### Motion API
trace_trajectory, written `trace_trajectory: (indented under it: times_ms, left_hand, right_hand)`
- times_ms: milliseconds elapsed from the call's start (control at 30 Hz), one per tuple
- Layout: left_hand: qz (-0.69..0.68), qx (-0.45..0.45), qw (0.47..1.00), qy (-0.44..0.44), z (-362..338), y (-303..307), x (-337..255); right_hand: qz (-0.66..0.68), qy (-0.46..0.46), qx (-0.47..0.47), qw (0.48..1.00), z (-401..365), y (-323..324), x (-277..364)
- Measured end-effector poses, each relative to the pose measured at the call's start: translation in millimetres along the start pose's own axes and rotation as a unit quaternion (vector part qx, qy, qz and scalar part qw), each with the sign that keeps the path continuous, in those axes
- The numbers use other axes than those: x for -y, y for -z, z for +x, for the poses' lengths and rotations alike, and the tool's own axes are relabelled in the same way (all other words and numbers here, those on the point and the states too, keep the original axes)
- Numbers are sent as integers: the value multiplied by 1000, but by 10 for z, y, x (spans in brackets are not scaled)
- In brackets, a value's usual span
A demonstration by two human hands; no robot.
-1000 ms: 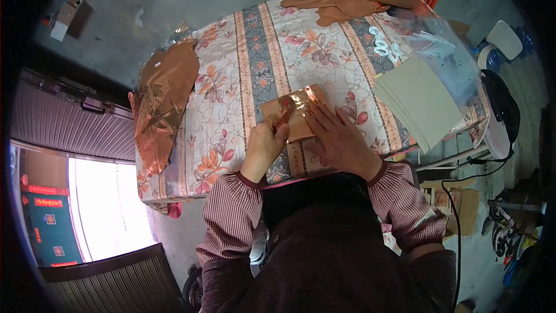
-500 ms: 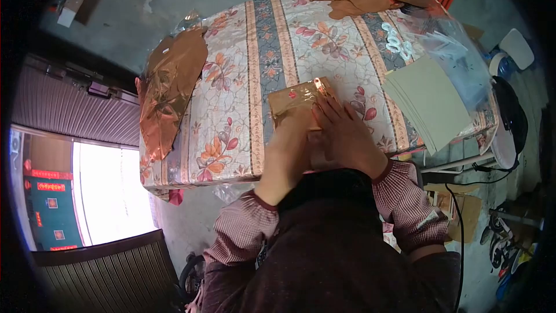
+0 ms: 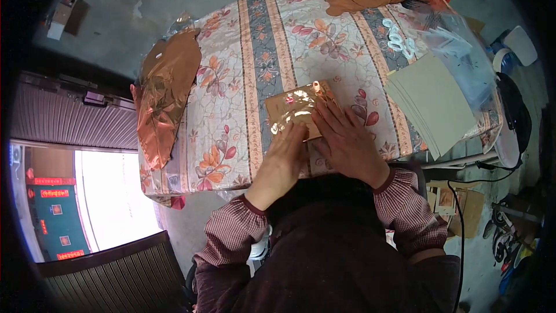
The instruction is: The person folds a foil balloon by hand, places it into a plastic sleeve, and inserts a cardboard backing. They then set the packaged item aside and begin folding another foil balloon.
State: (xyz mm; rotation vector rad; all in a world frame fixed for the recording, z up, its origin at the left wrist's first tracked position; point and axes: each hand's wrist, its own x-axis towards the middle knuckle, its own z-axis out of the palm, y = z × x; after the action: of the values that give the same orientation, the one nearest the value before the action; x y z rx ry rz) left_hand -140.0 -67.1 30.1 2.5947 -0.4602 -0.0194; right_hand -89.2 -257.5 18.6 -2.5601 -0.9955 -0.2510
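Gold packet (image 3: 291, 104) lies flat — partly under both hands (image 3: 281, 157) (image 3: 348, 144).

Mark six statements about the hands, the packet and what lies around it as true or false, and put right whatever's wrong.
1. The left hand and right hand are both on the shiny gold packet. True.
2. A stack of pale green sheets lies to the packet's right. True.
3. The packet lies on top of that stack. False: it lies on the tablecloth, apart from the stack.
4. The tablecloth is plain. False: it has stripes and flowers.
5. Copper-coloured foil lies at the tablecloth's left end. True.
6. The left hand is holding the foil. False: it is on the packet.
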Motion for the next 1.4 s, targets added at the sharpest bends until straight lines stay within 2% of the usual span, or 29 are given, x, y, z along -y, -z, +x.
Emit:
trace_trajectory:
  times_ms: [67,100,133,200,267,333,433,567,667,733,833,867,900,1033,1133,1200,1233,1267,1300,1400]
  left_hand:
    - [27,-29,996,-74,17,-36,200]
    - [38,-67,993,-91,75,40,114]
    - [38,-70,992,-93,121,107,74]
    - [96,18,993,-70,191,192,28]
    - [151,5,985,-88,250,81,37]
    - [287,-18,950,-122,275,21,-3]
    - [339,-44,934,-103,267,-142,22]
    - [325,-99,927,-158,289,-119,155]
    - [305,-64,936,-161,270,22,111]
    - [267,-34,955,-126,269,165,33]
    - [282,-11,951,-128,283,266,26]
    - [283,-13,950,-130,294,237,36]
    - [291,-56,945,-142,310,156,62]
    - [355,-155,912,-135,410,-58,48]
    - [333,-171,918,-134,388,-98,2]
    - [332,-140,926,-113,343,8,-70]
    - [330,-106,934,-90,304,106,-132]
    - [331,-105,934,-88,274,202,-171]
    - [322,-112,932,-122,250,311,-200]
    - [309,-122,927,-173,162,586,-241]
  right_hand:
    - [-1,1,1,1000,-7,-21,-7]
    - [-1,2,2,1000,-10,-35,-7]
    - [-4,4,2,1000,-8,-49,-11]
    - [3,11,-10,1000,-10,-78,-26]
    - [-9,15,-8,1000,-13,-108,-41]
    - [-18,18,-8,1000,-13,-149,-53]
    - [-10,22,-26,999,-12,-174,-68]
    - [-22,15,-13,1000,15,-135,-27]
    - [-44,18,3,999,42,-184,-79]
    - [-60,22,5,998,94,-142,-102]
    - [-12,10,54,998,152,-82,-119]
    - [-54,44,15,997,156,-118,-139]
    - [-97,78,-23,992,162,-152,-152]
    - [-120,95,-75,985,187,-150,-98]
    - [-128,76,-44,988,213,28,-12]
    - [-226,110,-108,962,230,198,54]
    - [-225,112,-107,962,232,250,68]
    - [-199,120,-67,970,229,295,67]
    - [-175,128,-26,976,227,346,80]
    - [-104,146,-24,984,214,581,193]
